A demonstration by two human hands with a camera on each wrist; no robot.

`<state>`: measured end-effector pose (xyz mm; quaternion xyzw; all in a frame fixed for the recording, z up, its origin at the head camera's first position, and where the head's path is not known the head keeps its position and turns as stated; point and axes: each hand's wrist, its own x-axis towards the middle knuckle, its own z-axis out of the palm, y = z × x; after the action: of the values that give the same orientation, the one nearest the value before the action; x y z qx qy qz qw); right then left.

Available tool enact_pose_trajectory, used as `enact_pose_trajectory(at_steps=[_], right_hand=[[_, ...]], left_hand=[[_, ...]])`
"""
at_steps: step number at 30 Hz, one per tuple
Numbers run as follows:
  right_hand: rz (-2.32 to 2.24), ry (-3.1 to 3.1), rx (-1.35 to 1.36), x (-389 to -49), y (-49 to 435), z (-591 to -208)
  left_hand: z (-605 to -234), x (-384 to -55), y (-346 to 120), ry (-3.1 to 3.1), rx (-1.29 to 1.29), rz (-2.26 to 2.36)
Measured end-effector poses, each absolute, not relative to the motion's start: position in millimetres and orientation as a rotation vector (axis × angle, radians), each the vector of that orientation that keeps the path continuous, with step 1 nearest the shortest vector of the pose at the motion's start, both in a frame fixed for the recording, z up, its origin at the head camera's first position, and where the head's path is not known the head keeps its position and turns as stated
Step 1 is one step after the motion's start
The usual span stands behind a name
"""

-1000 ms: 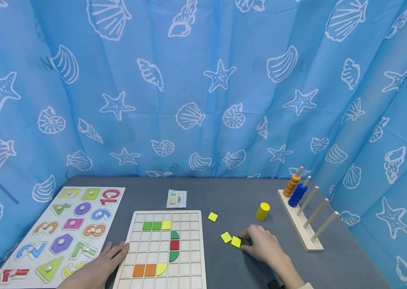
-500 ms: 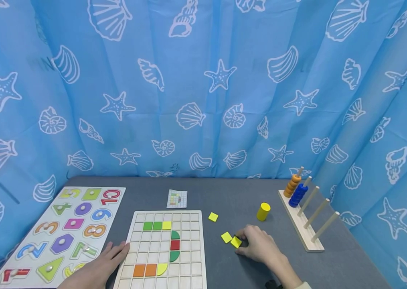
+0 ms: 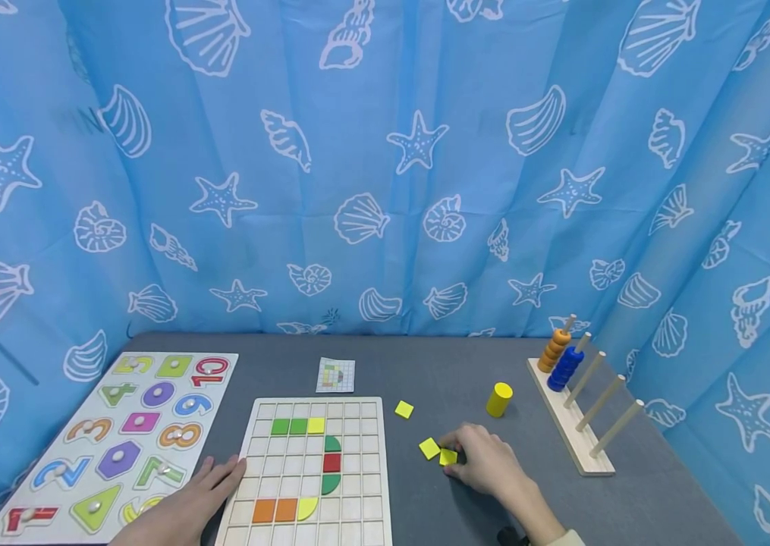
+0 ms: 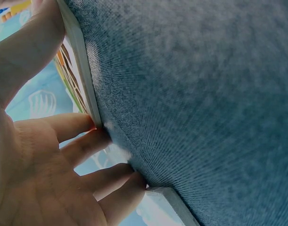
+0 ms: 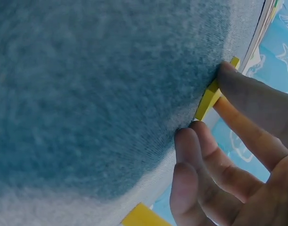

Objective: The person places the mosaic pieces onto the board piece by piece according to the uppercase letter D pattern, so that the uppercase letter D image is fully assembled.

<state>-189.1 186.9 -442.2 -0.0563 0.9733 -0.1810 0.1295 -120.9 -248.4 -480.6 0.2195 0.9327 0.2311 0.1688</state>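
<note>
My right hand (image 3: 483, 462) pinches a yellow square tile (image 3: 449, 457) between thumb and index finger, low over the grey table. In the right wrist view that tile (image 5: 208, 100) shows its edge, and the other fingers are bent beside it. A second yellow tile (image 3: 429, 449) lies right against its left side, and a third yellow tile (image 3: 403, 409) is farther back. My left hand (image 3: 187, 504) rests at the left edge of a wooden grid board (image 3: 360, 459), fingers stretched out. Green, yellow, red and orange pieces sit in some of the board's cells.
At the left lies a number-and-shape puzzle board (image 3: 173, 421). A small pattern card (image 3: 335, 376) is behind the grid board. A yellow cylinder (image 3: 499, 400) stands beyond my right hand, and a peg rack (image 3: 572, 425) with orange and blue beads is farther right.
The right thumb and fingers have closed in on the yellow tile, which has turned and tilted slightly beside its neighbour. The left hand stays at the board's edge.
</note>
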Motion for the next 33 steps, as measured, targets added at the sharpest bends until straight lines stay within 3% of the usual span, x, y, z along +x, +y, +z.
enact_pose_trajectory(at_steps=[18, 33], right_hand=[[-0.601, 2.845, -0.23, -184.5, 182.1, -436.9], [-0.701, 2.874, -0.588, -174.4, 142.9, -423.8]], left_hand=[[-482.7, -120.6, -248.8, 2.671, 0.633, 0.645], [-479.2, -119.8, -246.8, 2.667, 0.631, 0.645]])
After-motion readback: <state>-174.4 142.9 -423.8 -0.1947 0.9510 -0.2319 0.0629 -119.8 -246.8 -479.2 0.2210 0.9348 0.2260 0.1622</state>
